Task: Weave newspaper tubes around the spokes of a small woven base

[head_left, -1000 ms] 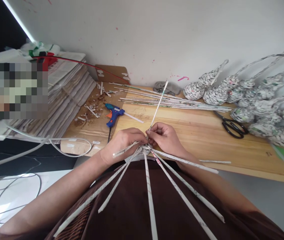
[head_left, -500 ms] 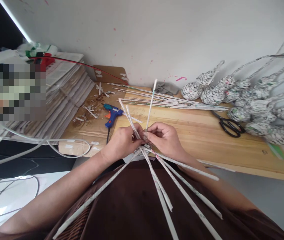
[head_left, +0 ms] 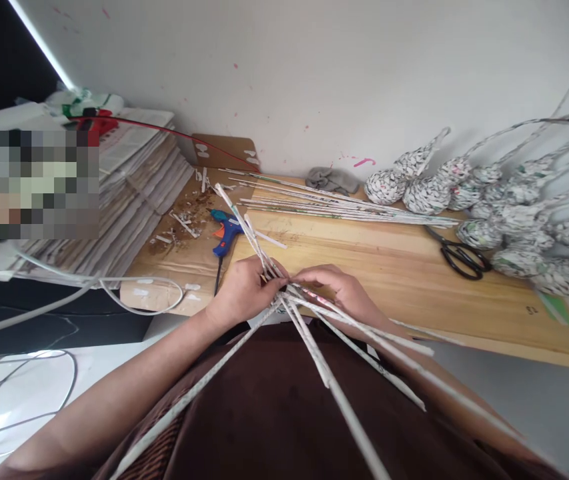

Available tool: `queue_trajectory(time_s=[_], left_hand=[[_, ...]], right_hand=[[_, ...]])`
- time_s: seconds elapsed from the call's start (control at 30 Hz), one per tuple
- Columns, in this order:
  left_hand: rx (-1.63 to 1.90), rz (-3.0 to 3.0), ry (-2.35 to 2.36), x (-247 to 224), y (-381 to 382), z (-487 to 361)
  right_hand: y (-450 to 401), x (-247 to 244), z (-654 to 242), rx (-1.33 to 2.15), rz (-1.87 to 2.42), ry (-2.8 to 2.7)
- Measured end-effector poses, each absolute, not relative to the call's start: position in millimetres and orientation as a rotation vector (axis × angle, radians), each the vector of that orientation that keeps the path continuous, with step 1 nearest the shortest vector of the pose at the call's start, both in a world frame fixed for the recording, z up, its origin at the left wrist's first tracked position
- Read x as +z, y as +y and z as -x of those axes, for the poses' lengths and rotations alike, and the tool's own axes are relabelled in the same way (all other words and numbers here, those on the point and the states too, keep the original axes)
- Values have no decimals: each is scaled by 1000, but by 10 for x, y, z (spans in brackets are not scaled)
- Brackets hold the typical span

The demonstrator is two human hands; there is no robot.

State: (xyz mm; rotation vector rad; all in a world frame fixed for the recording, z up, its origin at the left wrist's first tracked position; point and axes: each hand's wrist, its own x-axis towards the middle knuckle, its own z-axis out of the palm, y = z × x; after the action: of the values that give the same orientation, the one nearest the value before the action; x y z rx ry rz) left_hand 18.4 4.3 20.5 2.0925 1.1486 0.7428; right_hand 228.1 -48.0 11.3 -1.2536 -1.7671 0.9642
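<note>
Pale wall [head_left: 314,73] is backing the tabletop [head_left: 364,250]; leftward, newspapers [head_left: 137,190] are showing unreadable print; the left hand [head_left: 244,287] is pinching paper rods [head_left: 247,230] by the front edge, the right hand [head_left: 341,290] curving half-open at their crossing, grip unclear.

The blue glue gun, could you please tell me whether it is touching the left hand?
Apart: the head view shows tabletop between the glue gun and the left hand.
</note>
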Motion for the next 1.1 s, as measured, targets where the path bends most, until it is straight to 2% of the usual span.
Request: queue_trajectory(time_s=[0.23,0.33,0.57,0.77,0.87,1.1], left_hand=[[756,-2090,1245,168,24,-190],[773,-2051,1321,159,27,-175],[770,-2043,1402,158,43,-183],[765,-2072,1343,163,35,-205],[760,-2064,1336,149,31,-196],[760,-2055,1333,156,11,-191]], right_hand=[[-483,7,-2235,1023,1313,-1504],[-470,-50,-2223,779,1480,-1482],[-510,83,-2186,467,1248,-1814],[-457,-39,-2089,776,1372,-1422],[-449,-61,-2055,809,1320,-1422],[-479,127,-2123,202,1507,-2134]])
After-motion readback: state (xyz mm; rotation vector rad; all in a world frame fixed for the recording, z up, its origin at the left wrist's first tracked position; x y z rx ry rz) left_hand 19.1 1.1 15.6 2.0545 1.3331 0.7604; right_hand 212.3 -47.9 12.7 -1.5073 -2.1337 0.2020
